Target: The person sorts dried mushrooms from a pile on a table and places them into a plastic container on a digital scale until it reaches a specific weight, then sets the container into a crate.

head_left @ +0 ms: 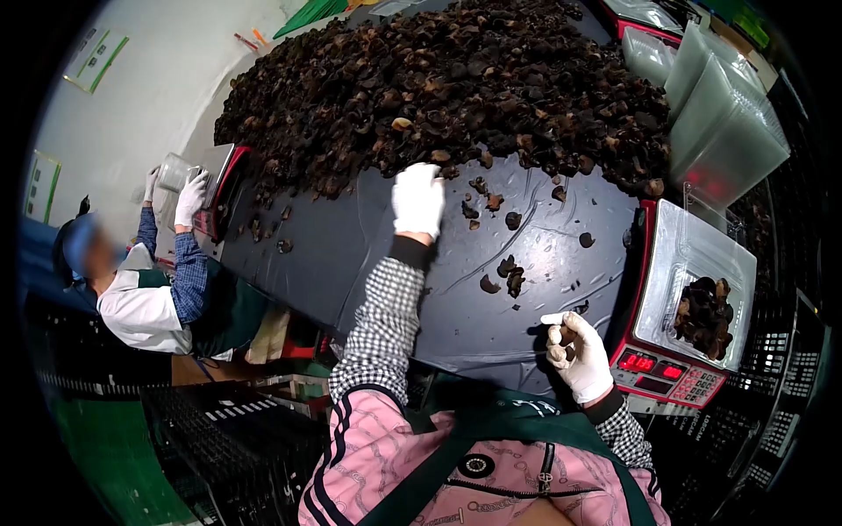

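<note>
In the head view, the left hand (417, 200), in a white glove, is at the near edge of the dark pile (438, 101), its back turned up; whether it holds a piece, I cannot tell. The right hand (579, 358) is half curled above the near edge of the worktop (456, 320), its fingers narrow, and I cannot tell if something is between them. Beside it, at the near right corner, stands the red scale (668, 375), probably so the clear tray (680, 237) with dark pieces (704, 317) is easily reached
</note>
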The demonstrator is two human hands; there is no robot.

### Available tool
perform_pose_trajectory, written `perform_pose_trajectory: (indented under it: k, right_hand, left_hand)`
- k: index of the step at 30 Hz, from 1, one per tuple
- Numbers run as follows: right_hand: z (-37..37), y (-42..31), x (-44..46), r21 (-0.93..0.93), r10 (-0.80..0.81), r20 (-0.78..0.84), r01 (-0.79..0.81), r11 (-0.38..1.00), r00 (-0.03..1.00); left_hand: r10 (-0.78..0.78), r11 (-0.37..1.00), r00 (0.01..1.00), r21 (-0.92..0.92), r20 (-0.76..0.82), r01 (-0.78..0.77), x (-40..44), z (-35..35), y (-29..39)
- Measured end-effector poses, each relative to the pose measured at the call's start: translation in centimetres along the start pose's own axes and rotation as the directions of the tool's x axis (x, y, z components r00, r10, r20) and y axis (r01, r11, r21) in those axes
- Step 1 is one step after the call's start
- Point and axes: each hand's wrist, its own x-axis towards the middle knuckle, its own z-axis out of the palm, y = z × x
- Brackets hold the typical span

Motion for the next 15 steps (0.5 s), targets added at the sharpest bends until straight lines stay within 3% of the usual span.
perform_pose_trajectory:
  k: [2,4,6,8,9,10,13,14,15]
  right_hand:
    - [0.8,-0.1,-0.7,0.074,0.003,-0.042,0.000,0.997,0.999]
    - [0.8,-0.2,-0.9,0.105,-0.005,-0.055,0.010,0.994,0.998]
    - [0.6,0.1,-1.0,0.100,-0.020,-0.050,0.025,0.995,0.999]
    - [0.3,0.1,-0.9,0.099,-0.021,-0.029,0.024,0.995,0.999]
    - [0.2,0.2,-0.7,0.096,-0.021,-0.019,0.023,0.995,1.000]
    - [0.2,0.3,-0.5,0.092,-0.022,-0.008,0.023,0.995,1.000]
    - [0.4,0.3,0.0,0.092,0.005,0.030,-0.008,0.996,1.000]
    - [0.5,0.3,0.0,0.089,0.012,0.033,-0.015,0.996,0.999]
    - [0.6,0.4,0.0,0.087,0.020,0.042,-0.024,0.996,0.999]
  left_hand:
    - [-0.002,0.999,1.000,0.050,-0.006,0.002,0.1,2.0,-3.9]
    - [-0.045,0.998,0.991,-0.047,0.129,0.052,0.4,1.3,-6.0]
    - [-0.143,0.965,0.988,-0.213,0.060,0.153,-0.2,-1.1,-6.0]
    - [-0.288,0.755,0.946,-0.572,0.151,0.321,-1.5,-3.5,-5.8]
    - [-0.343,0.706,0.908,-0.571,0.240,0.418,-2.1,-4.5,-5.5]
    - [-0.297,0.733,0.907,-0.536,0.300,0.418,-3.1,-4.6,-6.2]
    - [-0.081,0.905,0.959,-0.384,0.270,0.185,-6.1,-4.7,-4.5]
    - [0.119,0.967,0.976,-0.244,0.181,-0.073,-6.8,-4.2,-4.6]
    - [0.046,0.956,0.978,-0.292,0.205,0.016,-7.3,-4.1,-4.2]
